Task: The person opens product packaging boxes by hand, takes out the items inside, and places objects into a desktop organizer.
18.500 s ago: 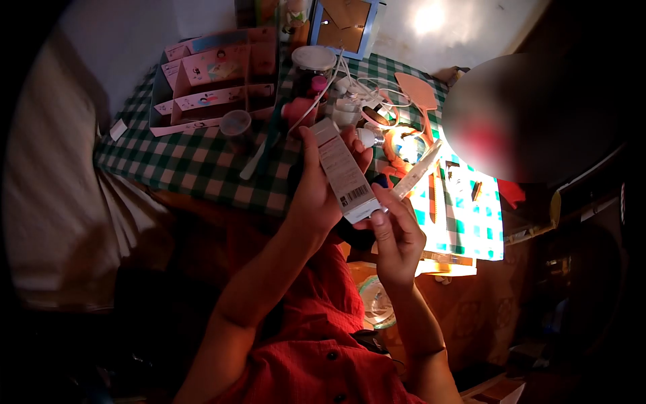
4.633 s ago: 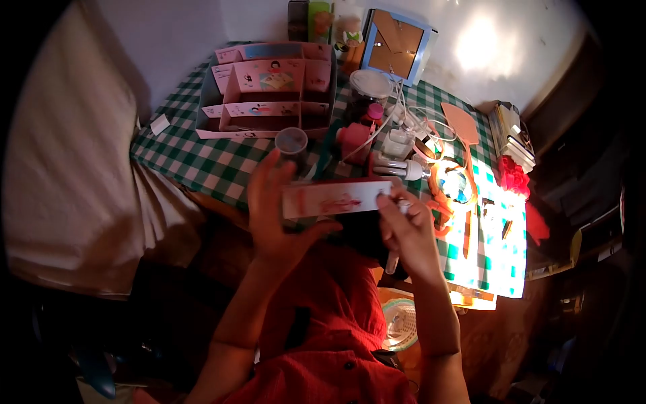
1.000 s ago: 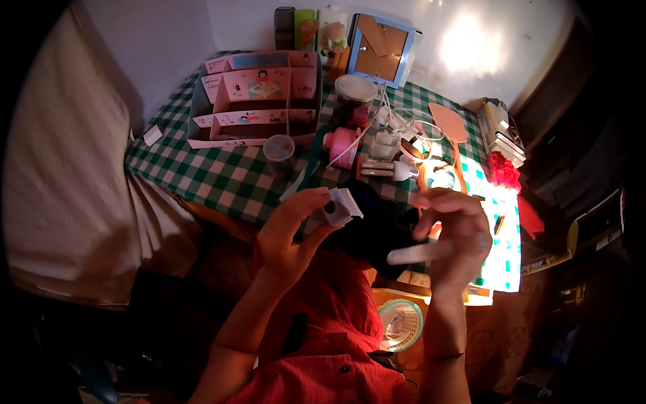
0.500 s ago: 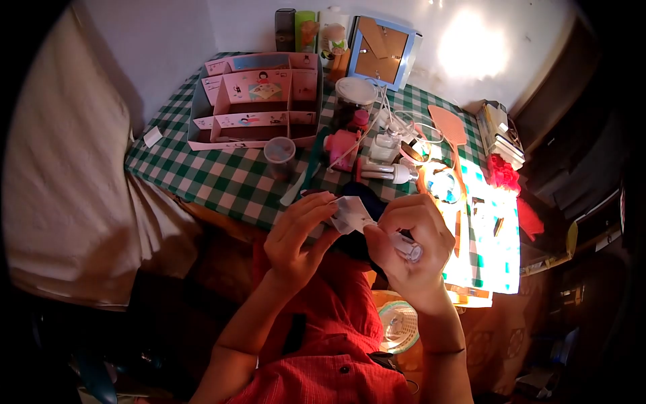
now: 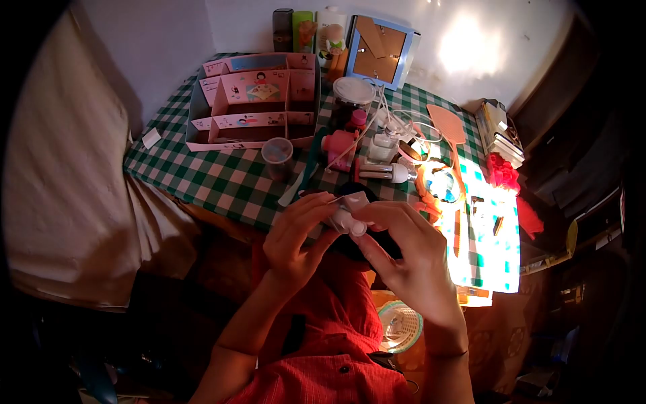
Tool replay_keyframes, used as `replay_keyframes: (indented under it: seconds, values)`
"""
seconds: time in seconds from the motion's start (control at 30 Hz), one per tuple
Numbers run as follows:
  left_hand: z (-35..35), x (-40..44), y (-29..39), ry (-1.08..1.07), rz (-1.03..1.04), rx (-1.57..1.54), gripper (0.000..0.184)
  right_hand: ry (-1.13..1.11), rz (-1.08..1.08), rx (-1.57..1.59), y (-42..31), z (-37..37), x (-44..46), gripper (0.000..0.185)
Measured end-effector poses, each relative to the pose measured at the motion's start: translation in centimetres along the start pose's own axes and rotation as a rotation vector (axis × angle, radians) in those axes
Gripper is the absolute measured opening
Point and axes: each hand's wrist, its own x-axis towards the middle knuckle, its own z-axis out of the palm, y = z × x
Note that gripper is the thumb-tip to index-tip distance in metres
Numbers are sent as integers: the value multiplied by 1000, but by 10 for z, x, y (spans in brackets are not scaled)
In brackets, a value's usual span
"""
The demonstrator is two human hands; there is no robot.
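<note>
My left hand (image 5: 296,232) is closed around a small translucent, squarish container (image 5: 354,200), held tilted above my lap at the table's front edge. A white piece with a round end (image 5: 354,227) sits against the container, pointing toward me. The thumb and fingers of my right hand (image 5: 414,252) are closed about this white piece. Whether the piece is inside the container or only touching it, I cannot tell. Just beyond my hands lie a dark blue item, partly hidden, and a teal-and-white strip-like thing (image 5: 299,185).
On the checked tablecloth (image 5: 202,182) stand a pink divided box (image 5: 259,101), a plastic cup (image 5: 277,158), a lidded jar (image 5: 353,94), a pink bottle (image 5: 340,145), a bulb (image 5: 387,173), cables and an orange spatula (image 5: 447,124). A basket (image 5: 400,326) is below.
My right hand has moved left, bringing the white piece from beside the container up against it. Its fingers have shifted from a curled fist to a more extended pinch. The left hand stays nearly still.
</note>
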Motion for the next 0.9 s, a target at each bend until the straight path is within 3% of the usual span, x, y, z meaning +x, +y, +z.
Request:
replay_keyframes:
  seconds: [0.1, 0.23, 0.47, 0.9]
  values:
    - [-1, -2, -2, -26, 17, 21, 40, 42, -138, -250, 3, 1, 0, 23]
    - [-2, 1, 1, -36, 53, 21, 40, 28, -134, -363, 3, 3, 3, 18]
    - [-2, 0, 2, -37, 55, 1, 40, 78, -94, -249, 5, 4, -1, 16]
    - [-1, -4, 4, -45, 26, -88, 39, 3, -41, -435, -11, -1, 5, 17]
